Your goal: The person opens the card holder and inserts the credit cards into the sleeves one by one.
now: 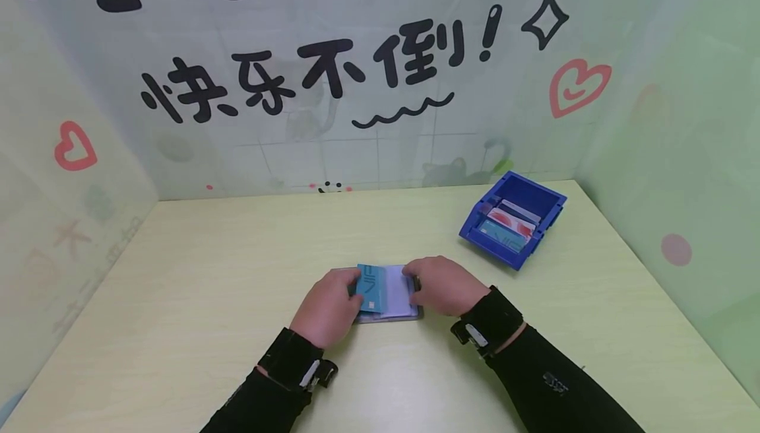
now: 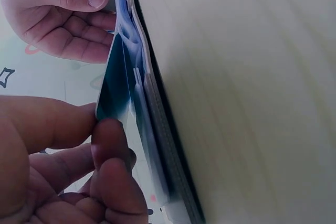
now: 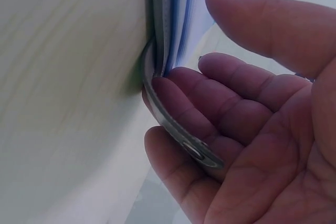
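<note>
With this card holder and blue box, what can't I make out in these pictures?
Left edge of the card holder: head view, partly hidden by the left hand.
Pale mark on the teal card: head view, too small to read.
How many cards lie in the blue box: head view, they overlap.
Most of the left hand: right wrist view, cut off by the frame's edge.

The person's black-sleeved left arm (image 1: pixel 255 397) and right arm (image 1: pixel 555 377) reach forward, slanting inward. The left hand (image 1: pixel 328 307) pinches between thumb and fingertip, its other fingers bent. The right hand (image 1: pixel 446 286) has its fingers loosely bent, thumb spread apart from them.
</note>
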A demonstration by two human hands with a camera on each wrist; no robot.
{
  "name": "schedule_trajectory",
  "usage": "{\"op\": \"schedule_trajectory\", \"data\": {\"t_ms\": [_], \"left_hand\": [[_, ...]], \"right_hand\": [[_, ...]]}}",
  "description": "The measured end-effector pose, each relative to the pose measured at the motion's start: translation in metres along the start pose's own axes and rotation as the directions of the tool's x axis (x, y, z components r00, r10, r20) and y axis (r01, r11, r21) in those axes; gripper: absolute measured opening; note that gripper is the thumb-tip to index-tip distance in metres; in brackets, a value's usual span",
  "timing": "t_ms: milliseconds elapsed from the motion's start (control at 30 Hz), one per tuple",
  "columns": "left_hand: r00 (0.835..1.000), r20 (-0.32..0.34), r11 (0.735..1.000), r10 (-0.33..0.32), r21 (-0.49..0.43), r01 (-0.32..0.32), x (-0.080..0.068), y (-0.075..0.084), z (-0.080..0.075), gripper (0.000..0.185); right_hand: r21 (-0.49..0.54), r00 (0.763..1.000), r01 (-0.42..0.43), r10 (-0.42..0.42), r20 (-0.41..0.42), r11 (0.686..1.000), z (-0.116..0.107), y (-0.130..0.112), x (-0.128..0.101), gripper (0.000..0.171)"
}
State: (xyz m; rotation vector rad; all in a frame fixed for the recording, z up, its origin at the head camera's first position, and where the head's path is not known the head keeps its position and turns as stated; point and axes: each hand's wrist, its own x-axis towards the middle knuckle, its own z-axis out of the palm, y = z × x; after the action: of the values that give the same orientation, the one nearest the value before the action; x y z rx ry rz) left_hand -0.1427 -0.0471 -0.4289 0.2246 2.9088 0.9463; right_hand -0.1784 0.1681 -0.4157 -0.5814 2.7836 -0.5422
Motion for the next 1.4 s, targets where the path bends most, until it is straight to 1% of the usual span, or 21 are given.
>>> {"op": "schedule_trajectory", "data": {"t_ms": [267, 767, 1033, 1133, 1400], "left_hand": [[0.999, 0.030, 1.000, 0.013, 0.011, -0.013, 0.000, 0.003, 0.002, 0.048], [0.995, 0.082, 0.999, 0.052, -0.009, -0.052, -0.002, 0.009, 0.002, 0.048], [0.993, 0.105, 0.999, 0.051, -0.007, -0.051, -0.003, 0.013, 0.002, 0.051], [0.992, 0.107, 0.998, 0.059, -0.003, -0.059, -0.004, 0.014, 0.003, 0.051], [0.992, 0.113, 0.999, 0.049, 0.002, -0.050, -0.003, 0.017, 0.005, 0.051]], "right_hand": [[0.004, 1.000, 0.006, -0.006, -0.003, 1.000, -0.001, -0.002, -0.001, 0.046], [0.014, 1.000, 0.005, -0.005, -0.013, 1.000, -0.001, -0.003, 0.000, 0.047], [0.020, 1.000, 0.012, -0.011, -0.021, 1.000, -0.001, -0.002, 0.000, 0.049], [0.019, 1.000, 0.007, -0.007, -0.020, 1.000, -0.001, -0.003, 0.000, 0.050], [0.024, 1.000, -0.005, 0.006, -0.014, 1.000, -0.002, -0.005, -0.001, 0.049]]}}
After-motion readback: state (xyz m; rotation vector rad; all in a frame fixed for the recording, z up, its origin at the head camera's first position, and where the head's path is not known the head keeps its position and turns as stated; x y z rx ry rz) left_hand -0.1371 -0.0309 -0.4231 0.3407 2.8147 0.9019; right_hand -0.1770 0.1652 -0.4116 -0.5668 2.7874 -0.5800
